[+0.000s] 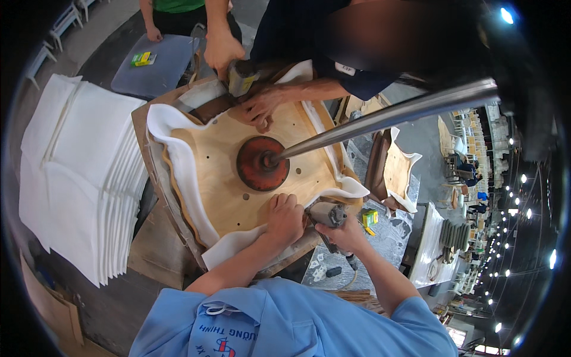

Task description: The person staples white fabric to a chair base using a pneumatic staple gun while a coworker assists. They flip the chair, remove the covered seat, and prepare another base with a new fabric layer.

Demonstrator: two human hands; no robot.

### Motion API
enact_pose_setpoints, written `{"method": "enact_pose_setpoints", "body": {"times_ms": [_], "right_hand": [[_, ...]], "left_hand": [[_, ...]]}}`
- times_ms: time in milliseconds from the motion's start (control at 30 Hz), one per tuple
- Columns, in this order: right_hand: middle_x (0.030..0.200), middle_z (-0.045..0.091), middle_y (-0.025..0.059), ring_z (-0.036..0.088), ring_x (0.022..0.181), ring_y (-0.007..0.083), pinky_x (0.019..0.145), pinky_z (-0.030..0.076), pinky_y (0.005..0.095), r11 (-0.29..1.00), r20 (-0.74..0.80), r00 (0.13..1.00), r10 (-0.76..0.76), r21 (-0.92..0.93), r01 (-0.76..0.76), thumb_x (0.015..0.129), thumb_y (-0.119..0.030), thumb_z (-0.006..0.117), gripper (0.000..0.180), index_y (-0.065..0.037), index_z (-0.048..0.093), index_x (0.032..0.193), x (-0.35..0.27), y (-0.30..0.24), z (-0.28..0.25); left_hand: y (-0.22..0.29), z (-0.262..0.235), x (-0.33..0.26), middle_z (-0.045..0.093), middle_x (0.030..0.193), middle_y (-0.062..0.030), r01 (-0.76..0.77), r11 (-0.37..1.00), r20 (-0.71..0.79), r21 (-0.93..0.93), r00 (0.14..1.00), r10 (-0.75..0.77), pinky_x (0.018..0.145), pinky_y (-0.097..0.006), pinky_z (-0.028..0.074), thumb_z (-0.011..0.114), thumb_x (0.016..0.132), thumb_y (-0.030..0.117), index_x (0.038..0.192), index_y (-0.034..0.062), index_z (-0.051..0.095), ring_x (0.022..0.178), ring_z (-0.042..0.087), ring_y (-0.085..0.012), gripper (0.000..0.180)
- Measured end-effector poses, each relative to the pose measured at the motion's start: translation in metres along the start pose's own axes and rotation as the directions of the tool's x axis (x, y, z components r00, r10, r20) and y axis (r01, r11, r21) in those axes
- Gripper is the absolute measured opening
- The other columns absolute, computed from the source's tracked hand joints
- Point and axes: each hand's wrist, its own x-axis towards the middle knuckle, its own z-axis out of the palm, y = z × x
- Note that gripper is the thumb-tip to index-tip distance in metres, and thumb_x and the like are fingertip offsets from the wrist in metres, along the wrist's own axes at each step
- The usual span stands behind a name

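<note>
Plywood seat board (223, 172) lies flat under a red round press pad (263, 163) on a metal rod (386, 116), with white foam (178, 149) folded up around its edge. Its near rim is partly hidden beneath the left hand (284, 219), whose grip is clenched down on the foam with fingers curled, forearm reaching in from below. Just right of that grip, the right hand (345, 232) is clenched around a staple gun (327, 215); the nose is hard to make out. Beyond the pad, another person's hands (262, 101) press the far edge, one grasping a second gun (241, 77). Stacked white foam sheets (77, 172) lie far left.
</note>
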Motion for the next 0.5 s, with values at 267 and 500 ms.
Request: {"method": "enact_pose_setpoints", "body": {"times_ms": [267, 500], "right_hand": [[0.086, 0.075, 0.0043, 0.069, 0.064, 0.0131, 0.061, 0.057, 0.0334, 0.986, 0.014, 0.997, 0.082, 0.146, -0.083, 0.095, -0.025, 0.091, 0.048, -0.003, 0.075, 0.134, -0.012, 0.005, -0.005], [0.085, 0.073, 0.0025, 0.066, 0.066, 0.0111, 0.061, 0.055, 0.0326, 0.989, 0.087, 0.992, 0.093, 0.11, -0.102, 0.094, -0.019, 0.09, 0.051, -0.003, 0.073, 0.139, -0.007, 0.003, -0.004]], "left_hand": [[-0.003, -0.011, -0.007, 0.063, 0.108, -0.0154, -0.025, 1.0, 0.036, 0.01, 0.999, 0.024, 0.108, -0.054, 0.04, 0.078, 0.087, 0.022, 0.088, 0.006, 0.077, 0.116, 0.055, -0.0374, 0.016], [-0.004, -0.007, -0.005, 0.061, 0.106, -0.0159, 0.037, 0.999, 0.019, -0.035, 0.999, -0.036, 0.106, -0.055, 0.04, 0.076, 0.088, 0.022, 0.086, 0.0067, 0.075, 0.114, 0.054, -0.0372, 0.016]]}}
